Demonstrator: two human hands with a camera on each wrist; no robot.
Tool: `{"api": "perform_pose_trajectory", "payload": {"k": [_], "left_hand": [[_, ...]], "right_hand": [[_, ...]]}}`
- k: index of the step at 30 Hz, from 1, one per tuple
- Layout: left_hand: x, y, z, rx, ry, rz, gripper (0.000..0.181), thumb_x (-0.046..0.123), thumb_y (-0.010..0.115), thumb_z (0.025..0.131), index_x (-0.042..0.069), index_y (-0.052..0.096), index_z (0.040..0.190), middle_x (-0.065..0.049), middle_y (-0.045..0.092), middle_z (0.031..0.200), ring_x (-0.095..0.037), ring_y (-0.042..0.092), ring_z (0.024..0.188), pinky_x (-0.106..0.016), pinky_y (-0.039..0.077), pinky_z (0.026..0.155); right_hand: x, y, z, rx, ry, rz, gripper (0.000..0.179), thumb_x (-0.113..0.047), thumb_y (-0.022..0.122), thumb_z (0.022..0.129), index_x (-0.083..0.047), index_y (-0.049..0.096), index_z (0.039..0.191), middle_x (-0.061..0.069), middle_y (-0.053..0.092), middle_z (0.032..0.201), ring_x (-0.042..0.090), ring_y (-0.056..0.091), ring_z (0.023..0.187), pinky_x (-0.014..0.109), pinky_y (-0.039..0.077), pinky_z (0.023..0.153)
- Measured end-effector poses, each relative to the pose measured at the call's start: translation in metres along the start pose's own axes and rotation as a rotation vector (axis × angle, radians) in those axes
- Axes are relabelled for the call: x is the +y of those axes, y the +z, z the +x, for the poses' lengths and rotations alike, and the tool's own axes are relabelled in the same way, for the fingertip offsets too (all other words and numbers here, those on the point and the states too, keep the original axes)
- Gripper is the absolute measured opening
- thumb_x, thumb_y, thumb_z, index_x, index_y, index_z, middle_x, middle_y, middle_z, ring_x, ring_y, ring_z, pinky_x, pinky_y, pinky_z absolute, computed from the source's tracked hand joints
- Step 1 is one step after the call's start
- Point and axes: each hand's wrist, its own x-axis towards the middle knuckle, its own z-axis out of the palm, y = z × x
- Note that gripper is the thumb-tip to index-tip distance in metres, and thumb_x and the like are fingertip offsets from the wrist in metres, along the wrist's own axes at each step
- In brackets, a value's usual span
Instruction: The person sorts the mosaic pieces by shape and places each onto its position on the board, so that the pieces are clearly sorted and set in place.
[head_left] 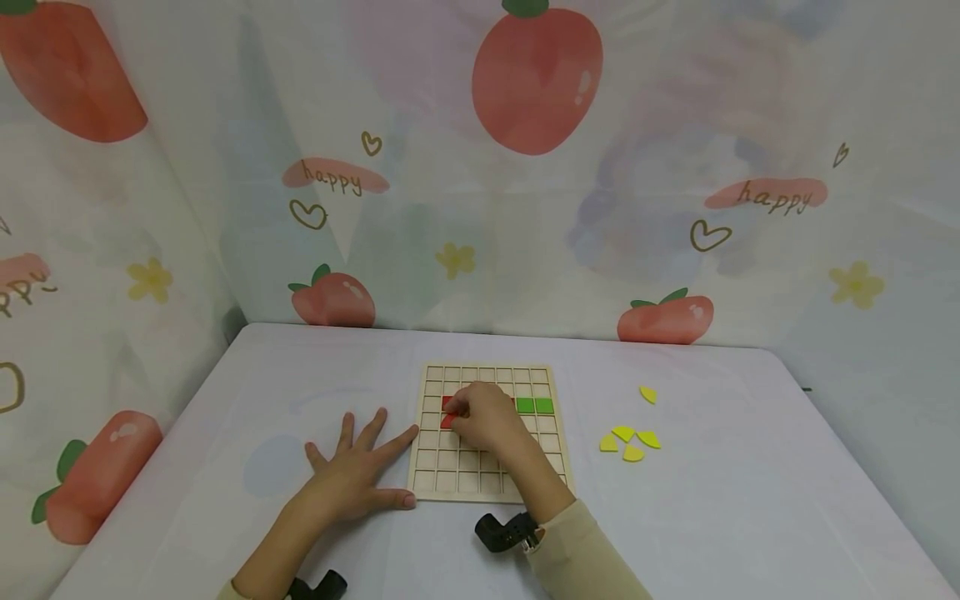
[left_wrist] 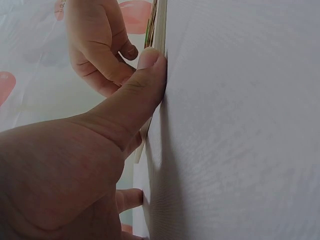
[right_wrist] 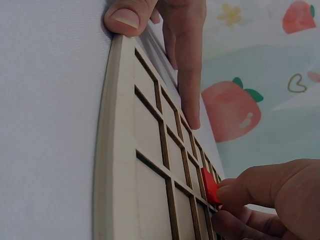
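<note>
A wooden grid board (head_left: 468, 483) lies on the table, its cells framed by thin raised strips. My left hand (head_left: 348, 479) is spread flat on the table beside it, thumb and index fingertip touching the board's left side and near corner. Over the left part of the grid, my right hand (head_left: 487, 417) pinches a red piece (right_wrist: 210, 186) between thumb and fingers. Another bit of red (head_left: 447, 402) shows just beyond those fingers. Farther right in the same row, green squares (head_left: 534, 406) fill two cells. The right hand hides part of that row.
Several yellow rounded-edge pieces (head_left: 633, 454) lie loose on the white table (head_left: 712, 517) to the right of the board. A patterned cloth wall (head_left: 487, 208) stands behind the table. Black wrist cameras (head_left: 504, 532) are strapped to both wrists.
</note>
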Motion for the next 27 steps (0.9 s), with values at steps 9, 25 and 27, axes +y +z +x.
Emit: {"api": "perform_pose_trajectory", "payload": {"k": [9, 25, 27], "left_hand": [[0.002, 0.000, 0.001, -0.007, -0.019, 0.007, 0.095, 0.078, 0.069, 0.067, 0.045, 0.037, 0.151, -0.012, 0.020, 0.166, -0.057, 0.003, 0.147, -0.091, 0.002, 0.091], [0.004, 0.001, 0.000, -0.011, -0.036, -0.001, 0.096, 0.076, 0.071, 0.066, 0.044, 0.039, 0.151, -0.013, 0.020, 0.166, -0.058, 0.003, 0.147, -0.091, 0.002, 0.091], [0.005, 0.001, -0.001, -0.009, -0.034, -0.002, 0.096, 0.076, 0.071, 0.066, 0.044, 0.038, 0.151, -0.013, 0.020, 0.166, -0.058, 0.003, 0.147, -0.091, 0.002, 0.091]], "right_hand": [[0.001, -0.002, -0.001, 0.001, -0.009, -0.017, 0.019, -0.004, 0.071, 0.082, -0.010, 0.079, 0.098, 0.000, 0.070, 0.091, 0.012, 0.059, 0.079, 0.030, 0.050, 0.070], [0.015, -0.046, -0.030, 0.063, 0.023, 0.144, 0.020, -0.009, 0.073, 0.087, -0.013, 0.075, 0.107, 0.002, 0.068, 0.100, 0.015, 0.060, 0.086, 0.034, 0.052, 0.078], [0.019, -0.050, -0.033, 0.072, 0.023, 0.144, 0.021, -0.009, 0.073, 0.087, -0.013, 0.075, 0.107, 0.001, 0.067, 0.098, 0.015, 0.059, 0.086, 0.033, 0.052, 0.077]]}}
